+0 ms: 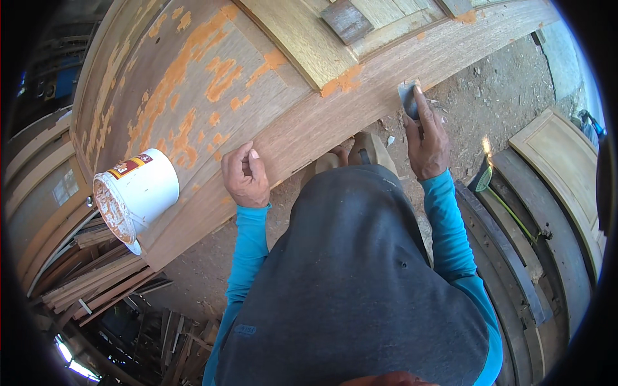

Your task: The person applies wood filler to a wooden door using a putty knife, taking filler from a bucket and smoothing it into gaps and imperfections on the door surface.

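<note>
My right hand (pixel 427 140) holds a small flat metal scraper (pixel 407 100) between thumb and fingers, at the near edge of a wooden door (pixel 360 100). Smeared orange filler (pixel 222 80) lies in patches over the door's left part and at a corner of its raised panel (pixel 299 48). My left hand (pixel 246 175) rests on the door's near edge, its fingers loosely curled with nothing visible in them. Left of it, a white plastic bucket (pixel 154 183) lies tipped on its side on the door, its mouth and inner wall coated with orange filler.
A small wood block (pixel 347 20) lies on the panel. Stacked timber pieces (pixel 96 283) fill the lower left. On the right, curved dark boards (pixel 547 199) and a pale panelled door (pixel 563 170) lie on the dirt floor (pixel 496 90), with a green-handled net-like tool (pixel 486 179) on the boards.
</note>
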Motion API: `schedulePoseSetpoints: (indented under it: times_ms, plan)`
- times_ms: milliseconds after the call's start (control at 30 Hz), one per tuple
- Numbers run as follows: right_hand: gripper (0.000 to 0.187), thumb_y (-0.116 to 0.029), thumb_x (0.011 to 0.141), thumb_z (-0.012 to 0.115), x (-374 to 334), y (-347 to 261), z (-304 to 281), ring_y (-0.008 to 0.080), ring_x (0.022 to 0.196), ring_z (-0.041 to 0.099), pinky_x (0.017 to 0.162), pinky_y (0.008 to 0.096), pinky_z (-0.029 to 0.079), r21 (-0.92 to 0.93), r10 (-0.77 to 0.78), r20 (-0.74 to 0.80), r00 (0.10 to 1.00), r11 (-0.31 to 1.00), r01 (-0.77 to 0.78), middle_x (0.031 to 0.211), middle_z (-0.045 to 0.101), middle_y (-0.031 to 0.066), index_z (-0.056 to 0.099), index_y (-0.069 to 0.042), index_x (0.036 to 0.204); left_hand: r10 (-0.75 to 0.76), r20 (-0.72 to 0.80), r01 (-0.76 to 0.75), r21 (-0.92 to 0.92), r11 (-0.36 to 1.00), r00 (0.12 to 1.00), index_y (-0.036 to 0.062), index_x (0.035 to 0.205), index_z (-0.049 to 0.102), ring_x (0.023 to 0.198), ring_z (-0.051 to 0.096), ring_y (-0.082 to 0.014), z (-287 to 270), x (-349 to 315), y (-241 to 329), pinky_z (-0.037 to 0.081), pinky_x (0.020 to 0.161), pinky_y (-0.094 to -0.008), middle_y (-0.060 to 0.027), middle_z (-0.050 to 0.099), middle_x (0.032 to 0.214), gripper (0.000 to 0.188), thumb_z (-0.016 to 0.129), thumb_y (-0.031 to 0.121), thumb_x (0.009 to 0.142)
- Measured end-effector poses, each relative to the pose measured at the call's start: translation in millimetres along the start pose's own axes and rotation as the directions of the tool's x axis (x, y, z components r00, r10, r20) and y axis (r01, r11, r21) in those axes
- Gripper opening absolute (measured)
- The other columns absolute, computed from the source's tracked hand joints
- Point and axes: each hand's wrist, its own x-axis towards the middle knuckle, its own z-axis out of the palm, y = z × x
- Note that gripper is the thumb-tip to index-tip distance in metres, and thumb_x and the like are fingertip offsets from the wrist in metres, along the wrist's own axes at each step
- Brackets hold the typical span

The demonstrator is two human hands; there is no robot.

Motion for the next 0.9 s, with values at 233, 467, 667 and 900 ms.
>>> schedulePoseSetpoints:
  times_ms: [233, 467, 667, 900]
  plan:
    - [0.055, -0.014, 0.103, 0.061, -134.5, 122.6, 56.9, 0.0438, 0.089, 0.068, 0.077, 0.052, 0.053, -0.249, 0.33, 0.441, 0.835, 0.938, -0.239, 0.102, 0.064, 0.0239, 0.053, -0.026, 0.156, 0.018, 0.035, -0.018, -0.002, 1.0, 0.999, 0.0026, 0.118, 0.072, 0.087, 0.066, -0.0176, -2.4, -2.5, -3.2, 0.057, 0.073, -0.0314, -0.0094, 0.061, 0.108, 0.021, 0.065, 0.002, 0.098]
    - [0.039, -0.007, 0.105, 0.055, -107.7, 54.9, 10.0, 0.0317, 0.088, 0.07, 0.079, 0.0429, 0.056, 0.079, 0.419, 0.059, 0.906, 0.903, -0.423, 0.105, 0.07, 0.0196, 0.059, -0.004, 0.143, 0.024, 0.058, -0.025, 0.021, 0.999, 0.998, 0.0032, 0.117, 0.073, 0.096, 0.065, -0.0204, -2.3, -3.9, -3.2, 0.057, 0.076, -0.0327, -0.0109, 0.06, 0.114, 0.022, 0.066, 0.0, 0.096]
    - [0.026, 0.001, 0.104, 0.054, -8.7, -1.9, -42.7, 0.028, 0.085, 0.069, 0.076, 0.0389, 0.056, -0.088, 0.039, -0.03, 0.999, 0.995, -0.041, 0.104, 0.07, 0.0175, 0.063, 0.003, 0.128, 0.132, 0.084, -0.144, 0.155, 0.977, 0.988, 0.0043, 0.115, 0.073, 0.099, 0.065, -0.0244, -9.2, 0.2, -2.7, 0.056, 0.076, -0.0359, -0.0114, 0.063, 0.109, 0.021, 0.065, -0.001, 0.096]
    - [0.022, -0.014, 0.111, 0.053, 19.4, 42.7, -28.1, 0.01, 0.075, 0.061, 0.06, 0.0257, 0.046, 0.09, 0.24, -0.302, 0.923, 0.971, -0.223, 0.092, 0.071, 0.0083, 0.066, 0.002, 0.12, -0.001, 0.054, -0.01, 0.192, 0.981, 0.999, 0.0023, 0.114, 0.07, 0.094, 0.061, -0.0277, -11.5, -14.2, -5.0, 0.052, 0.078, -0.0381, -0.0151, 0.06, 0.108, 0.02, 0.063, 0.002, 0.095]
